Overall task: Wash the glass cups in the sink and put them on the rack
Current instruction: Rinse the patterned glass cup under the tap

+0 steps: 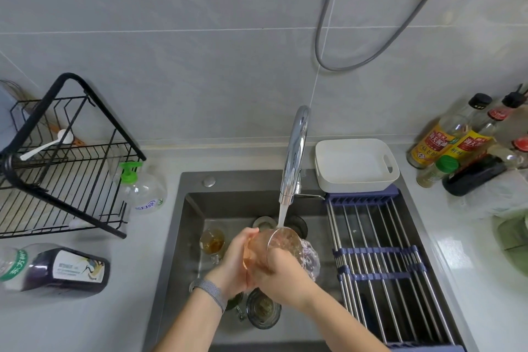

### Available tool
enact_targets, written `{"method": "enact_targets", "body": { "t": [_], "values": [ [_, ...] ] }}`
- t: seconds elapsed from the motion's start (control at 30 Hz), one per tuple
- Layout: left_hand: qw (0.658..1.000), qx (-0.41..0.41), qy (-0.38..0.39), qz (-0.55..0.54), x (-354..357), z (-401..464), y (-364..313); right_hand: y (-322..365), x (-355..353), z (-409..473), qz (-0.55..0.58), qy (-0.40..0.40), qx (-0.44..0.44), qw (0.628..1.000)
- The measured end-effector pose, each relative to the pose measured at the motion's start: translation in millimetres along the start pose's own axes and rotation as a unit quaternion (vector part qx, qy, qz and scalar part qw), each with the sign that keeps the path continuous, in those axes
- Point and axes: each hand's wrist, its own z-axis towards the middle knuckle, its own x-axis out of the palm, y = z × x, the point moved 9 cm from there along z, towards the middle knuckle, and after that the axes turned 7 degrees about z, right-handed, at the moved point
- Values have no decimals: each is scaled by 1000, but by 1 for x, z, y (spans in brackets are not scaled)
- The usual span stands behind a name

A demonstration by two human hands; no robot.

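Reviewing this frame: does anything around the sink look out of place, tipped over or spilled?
One thing: a large bottle with dark liquid lies on its side on the counter left of the sink, below the black rack. No spill shows around it. Otherwise both hands hold a glass cup under the running faucet.

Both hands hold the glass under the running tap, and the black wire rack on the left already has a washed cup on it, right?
Not quite. In the head view the black wire rack holds only a white spoon, no cup. Both the left hand and right hand do hold the glass under the running tap.
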Motion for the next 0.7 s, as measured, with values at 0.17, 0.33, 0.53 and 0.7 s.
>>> {"method": "enact_targets", "body": {
  "t": [0.17,0.33,0.53,0.7],
  "values": [
    [999,10,-10,-29,-2,3,-8,29,-7,-6,-260,-8,-192,946],
    [998,-34,-24,-54,-7,1,-5,9,-14,2,-401,15,-232,886],
    [995,-52,1,-87,-15,1,-1,-7,-50,-13,-19,-104,-142,984],
    [989,-131,50,-51,-10,-11,13,-55,-48,-4,229,-160,76,957]
  ]
}}
